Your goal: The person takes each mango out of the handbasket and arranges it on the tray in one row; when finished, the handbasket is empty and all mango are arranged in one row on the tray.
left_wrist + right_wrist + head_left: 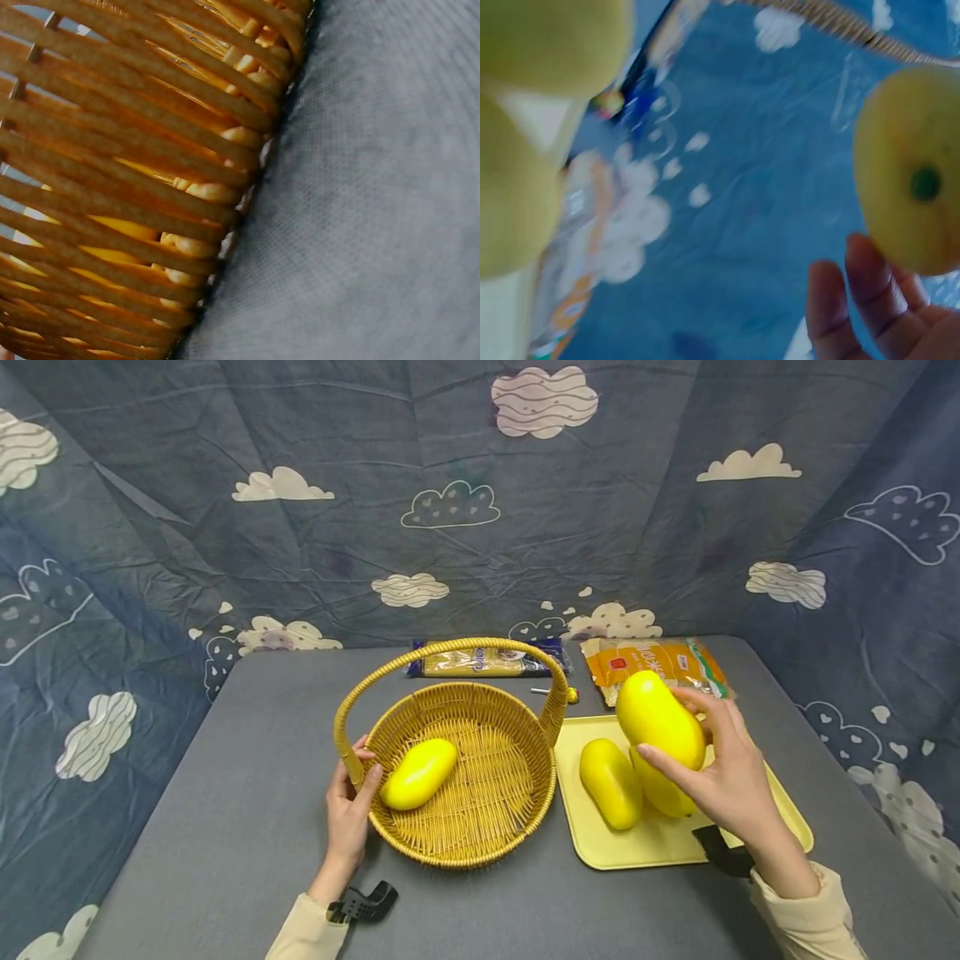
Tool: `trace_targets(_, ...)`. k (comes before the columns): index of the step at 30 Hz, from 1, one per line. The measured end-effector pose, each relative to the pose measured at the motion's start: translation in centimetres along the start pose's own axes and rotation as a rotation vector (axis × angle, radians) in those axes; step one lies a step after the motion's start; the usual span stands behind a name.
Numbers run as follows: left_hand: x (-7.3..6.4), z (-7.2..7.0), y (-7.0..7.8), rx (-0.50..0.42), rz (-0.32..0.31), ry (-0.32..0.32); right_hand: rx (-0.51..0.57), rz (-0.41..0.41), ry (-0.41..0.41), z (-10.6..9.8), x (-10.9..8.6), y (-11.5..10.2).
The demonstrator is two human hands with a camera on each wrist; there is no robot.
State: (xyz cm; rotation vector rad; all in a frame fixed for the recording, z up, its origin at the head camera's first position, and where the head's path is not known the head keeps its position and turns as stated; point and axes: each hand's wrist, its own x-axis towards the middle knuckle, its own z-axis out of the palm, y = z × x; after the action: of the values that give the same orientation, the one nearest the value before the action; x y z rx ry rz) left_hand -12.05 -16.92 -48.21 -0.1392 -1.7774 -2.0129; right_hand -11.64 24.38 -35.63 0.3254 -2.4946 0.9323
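- The right grip (727, 777), right of centre in the head view, holds 1 yellow mango (654, 718) between thumb and fingers; the right wrist view shows a gap between it and the fruit at the left edge.
- The left grip (348, 814), left of centre, pinches the basket (487, 777) at its left rim, by the foot of the handle (556, 706).
- Slipping seems the main risk: the mango looks smooth and rounded, so a fingertip hold could let it twist out.
- If dropped here, it might strike the fruit below and set it rolling.
- Carried low leftward, it could knock the handle's right foot.
- A tug from the left grip could tip the basket and shift its contents.
- Mangoes: 4 visible. Besides the held fruit, 1 basket mango (423, 768) lies toward the left wall, and 2 sit on the tray: a left tray mango (611, 785) and a right tray mango (663, 789), partly hidden.
- Containers: 1 basket at centre, 1 yellow tray (637, 850) at lower right.
- Farther back: 1 blue-ended packet (487, 664), 1 orange packet (675, 662), 1 lollipop (572, 695) near the tray's upper left corner.
- Around them: 1 grey surface (247, 827), with cloud-patterned cloth (450, 435) filling the upper frame.
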Motion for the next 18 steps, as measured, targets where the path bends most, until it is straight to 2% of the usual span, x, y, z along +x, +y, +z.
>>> trace_targets(4, 0.0, 0.0, 0.0, -0.002, 0.001, -0.002, -0.066, 0.168, 0.016, -0.5, -0.2, 3.3)
trace_targets(9, 0.0, 0.0, 0.0, -0.001, 0.002, 0.0, -0.139, 0.296, -0.017, -0.8, -0.6, 7.2)
trace_targets(18, 0.0, 0.1, 0.0, 0.002, 0.002, 0.0, -0.209, 0.463, -0.208, -0.6, -1.5, 10.7)
